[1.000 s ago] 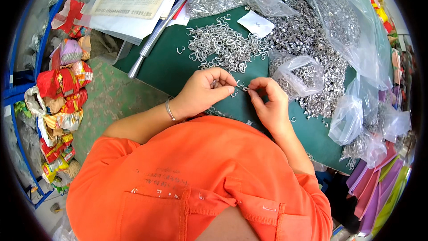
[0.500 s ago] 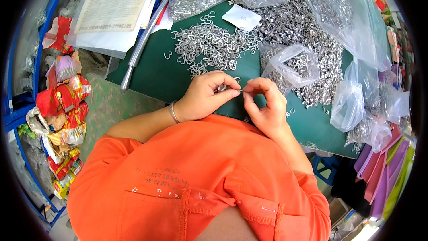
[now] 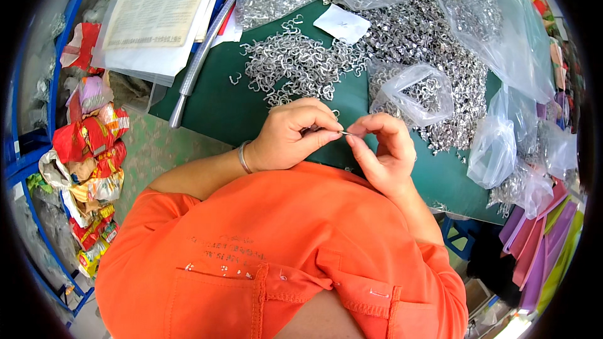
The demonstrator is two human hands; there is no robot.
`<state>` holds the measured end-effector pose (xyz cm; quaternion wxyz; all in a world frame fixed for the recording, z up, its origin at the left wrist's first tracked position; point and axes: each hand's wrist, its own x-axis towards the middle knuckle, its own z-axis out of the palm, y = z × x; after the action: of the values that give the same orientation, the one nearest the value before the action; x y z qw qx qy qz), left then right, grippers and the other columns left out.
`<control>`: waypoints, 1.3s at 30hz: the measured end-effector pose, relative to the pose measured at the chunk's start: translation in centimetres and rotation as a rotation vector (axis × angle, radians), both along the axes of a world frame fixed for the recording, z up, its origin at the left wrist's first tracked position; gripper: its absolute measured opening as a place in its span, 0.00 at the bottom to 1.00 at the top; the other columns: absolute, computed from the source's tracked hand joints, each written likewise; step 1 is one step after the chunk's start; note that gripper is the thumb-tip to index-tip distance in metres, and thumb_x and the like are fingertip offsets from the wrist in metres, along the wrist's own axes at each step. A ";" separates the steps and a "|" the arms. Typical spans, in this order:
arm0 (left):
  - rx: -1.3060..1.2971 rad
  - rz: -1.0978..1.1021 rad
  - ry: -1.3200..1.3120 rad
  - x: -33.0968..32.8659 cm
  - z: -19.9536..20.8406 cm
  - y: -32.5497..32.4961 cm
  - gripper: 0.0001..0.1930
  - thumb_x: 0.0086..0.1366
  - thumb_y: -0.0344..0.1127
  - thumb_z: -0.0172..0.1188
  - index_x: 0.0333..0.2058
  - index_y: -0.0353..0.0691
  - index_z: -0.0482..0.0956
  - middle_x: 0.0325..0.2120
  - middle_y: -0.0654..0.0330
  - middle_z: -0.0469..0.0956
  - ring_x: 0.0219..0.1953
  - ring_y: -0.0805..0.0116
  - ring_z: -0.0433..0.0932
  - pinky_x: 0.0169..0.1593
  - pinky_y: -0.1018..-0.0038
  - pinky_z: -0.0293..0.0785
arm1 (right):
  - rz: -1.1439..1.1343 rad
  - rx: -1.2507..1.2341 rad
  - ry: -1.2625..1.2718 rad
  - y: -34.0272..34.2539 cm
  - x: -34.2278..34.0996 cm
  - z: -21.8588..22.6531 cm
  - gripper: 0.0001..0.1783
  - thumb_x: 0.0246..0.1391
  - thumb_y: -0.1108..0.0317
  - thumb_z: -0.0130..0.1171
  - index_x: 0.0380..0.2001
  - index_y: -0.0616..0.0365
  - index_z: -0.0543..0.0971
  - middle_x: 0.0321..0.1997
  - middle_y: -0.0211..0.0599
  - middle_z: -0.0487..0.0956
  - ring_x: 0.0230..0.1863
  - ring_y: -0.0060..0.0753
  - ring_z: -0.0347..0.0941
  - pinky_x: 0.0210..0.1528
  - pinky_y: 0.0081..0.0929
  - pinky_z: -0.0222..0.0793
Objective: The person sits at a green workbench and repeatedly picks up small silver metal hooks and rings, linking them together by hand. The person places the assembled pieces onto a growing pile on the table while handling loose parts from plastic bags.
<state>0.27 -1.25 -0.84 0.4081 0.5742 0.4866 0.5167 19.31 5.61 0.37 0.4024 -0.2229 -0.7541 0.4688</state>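
Note:
Just in front of my chest, over the green table (image 3: 207,113), both hands meet at a small metal piece (image 3: 344,132). My left hand (image 3: 294,133) is closed, its thumb and index finger pinching one end; whatever lies deeper in its curled fingers is hidden. Thumb and index finger of my right hand (image 3: 386,150) pinch the other end of the piece. It is too small to make out its exact shape. Beyond my hands lies a loose heap of small silvery curved hooks (image 3: 295,66).
A larger heap of darker metal pieces (image 3: 408,25) spreads to the right, with an open plastic bag (image 3: 418,97) of hooks beside it. At the left lie a metal rod-like tool (image 3: 200,66) and papers (image 3: 151,12). A white slip (image 3: 342,24) sits between the heaps.
My right hand has shifted slightly to the right and turned a little, its fingers still at the metal piece. My left hand has barely moved.

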 end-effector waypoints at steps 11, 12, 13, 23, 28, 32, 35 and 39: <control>-0.304 0.179 -0.241 -2.4 0.6 -0.4 0.05 0.62 0.23 0.61 0.38 0.32 0.79 0.34 0.63 0.79 0.37 0.79 0.76 0.42 0.82 0.73 | -0.223 0.645 -0.271 2.7 1.0 3.3 0.15 0.37 0.86 0.61 0.33 0.62 0.79 0.35 0.41 0.78 0.34 0.42 0.75 0.37 0.34 0.72; -0.320 0.163 -0.259 -2.2 0.6 -0.4 0.05 0.62 0.23 0.61 0.38 0.32 0.79 0.34 0.63 0.79 0.37 0.79 0.76 0.42 0.82 0.73 | -0.092 0.579 -0.257 1.9 0.1 2.7 0.16 0.37 0.85 0.61 0.35 0.63 0.79 0.35 0.41 0.78 0.34 0.43 0.75 0.36 0.34 0.72; -0.331 0.152 -0.277 -2.2 0.7 -0.3 0.05 0.62 0.23 0.61 0.38 0.32 0.79 0.34 0.63 0.79 0.37 0.79 0.76 0.42 0.82 0.73 | -0.040 0.457 -0.303 1.2 -1.1 2.1 0.15 0.39 0.84 0.62 0.35 0.63 0.78 0.36 0.42 0.78 0.35 0.45 0.75 0.38 0.33 0.73; -0.556 0.012 -0.230 -2.1 0.5 -0.8 0.07 0.65 0.26 0.60 0.40 0.31 0.78 0.34 0.63 0.79 0.38 0.78 0.76 0.43 0.80 0.74 | 0.057 0.161 -0.396 1.5 -1.8 -0.6 0.11 0.42 0.82 0.64 0.31 0.60 0.78 0.34 0.39 0.75 0.33 0.43 0.74 0.34 0.32 0.72; -0.586 -0.109 -0.460 -1.2 0.3 -0.4 0.08 0.64 0.30 0.62 0.38 0.30 0.80 0.32 0.62 0.80 0.35 0.79 0.77 0.40 0.81 0.75 | 0.084 0.199 -0.168 0.9 -1.9 0.2 0.13 0.40 0.85 0.65 0.31 0.59 0.79 0.34 0.37 0.75 0.34 0.37 0.75 0.34 0.27 0.72; -0.517 -0.118 -0.501 -0.9 -0.1 -0.4 0.09 0.63 0.29 0.63 0.39 0.30 0.79 0.34 0.61 0.80 0.37 0.78 0.77 0.41 0.81 0.76 | 0.062 0.145 -0.116 0.9 -1.6 0.1 0.13 0.40 0.86 0.65 0.30 0.59 0.80 0.36 0.36 0.76 0.35 0.34 0.75 0.35 0.25 0.73; -0.488 -0.113 -0.474 -0.9 0.3 -0.5 0.08 0.64 0.28 0.62 0.39 0.30 0.79 0.35 0.61 0.80 0.37 0.79 0.77 0.41 0.81 0.75 | 0.069 0.116 -0.100 0.8 -1.4 0.2 0.12 0.40 0.86 0.66 0.29 0.59 0.80 0.36 0.36 0.77 0.35 0.33 0.75 0.35 0.25 0.73; -0.553 -0.097 -0.545 -1.1 1.1 -0.3 0.05 0.64 0.27 0.62 0.37 0.32 0.79 0.34 0.62 0.80 0.36 0.79 0.77 0.40 0.81 0.75 | 0.108 0.097 -0.097 0.7 -1.1 -0.1 0.12 0.40 0.85 0.66 0.29 0.59 0.80 0.37 0.37 0.77 0.34 0.34 0.75 0.35 0.25 0.73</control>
<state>-0.85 -1.60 0.22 0.6857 0.3067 0.4535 0.4797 18.16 6.29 0.29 0.3497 -0.1844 -0.8055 0.4415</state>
